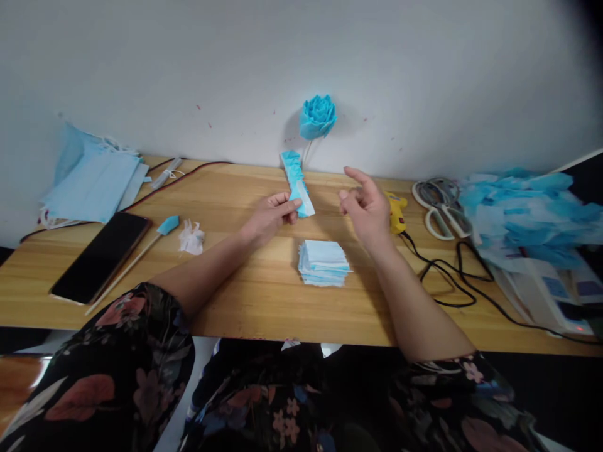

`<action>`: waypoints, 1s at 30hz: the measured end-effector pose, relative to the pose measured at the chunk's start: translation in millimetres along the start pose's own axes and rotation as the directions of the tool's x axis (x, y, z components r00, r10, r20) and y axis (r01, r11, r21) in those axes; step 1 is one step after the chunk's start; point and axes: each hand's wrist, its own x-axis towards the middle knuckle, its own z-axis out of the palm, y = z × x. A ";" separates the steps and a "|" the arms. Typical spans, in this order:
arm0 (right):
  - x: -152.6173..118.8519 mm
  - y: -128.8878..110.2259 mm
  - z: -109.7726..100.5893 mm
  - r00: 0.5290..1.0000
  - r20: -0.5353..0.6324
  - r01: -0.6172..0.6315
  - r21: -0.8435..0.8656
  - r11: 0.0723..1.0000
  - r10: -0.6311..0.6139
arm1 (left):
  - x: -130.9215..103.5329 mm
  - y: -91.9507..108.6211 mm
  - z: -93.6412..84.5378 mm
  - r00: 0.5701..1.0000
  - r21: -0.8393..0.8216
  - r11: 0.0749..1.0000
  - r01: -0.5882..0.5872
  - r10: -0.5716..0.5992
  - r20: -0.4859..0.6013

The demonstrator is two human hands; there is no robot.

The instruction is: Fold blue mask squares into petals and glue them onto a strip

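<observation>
From my remote post: a stack of pale-blue pieces (324,263) lies toward the front edge of the tabletop (259,307). Beyond, the grip of my left hand (272,215) is clamped on a pleated blue strip (294,172) near the back edge; my right hand (366,204) is empty, thumb and forefinger apart. I judge the strip mid-pleating; the next move calls for both hands' fingertips. A blue rose (318,118) stands farthest.

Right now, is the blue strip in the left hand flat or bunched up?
Partly bunched: the blue strip is ruffled along its upper part; its pale lower end, in the left hand, looks flat.
</observation>
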 end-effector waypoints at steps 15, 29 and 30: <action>-10.4 -5.7 9.5 0.880 0.340 0.413 -0.208 0.887 -0.331 | 0.3 0.6 1.6 0.999 0.061 0.998 0.030 -0.030 -0.013; -15.1 -4.8 15.9 0.942 0.247 0.266 -0.131 0.955 -0.229 | -0.5 -1.8 1.0 1.000 0.147 0.989 0.005 -0.005 -0.005; -15.3 -3.9 16.8 0.948 0.238 0.244 -0.129 0.961 -0.209 | -0.9 -1.5 1.0 1.000 0.153 0.988 0.003 -0.003 0.001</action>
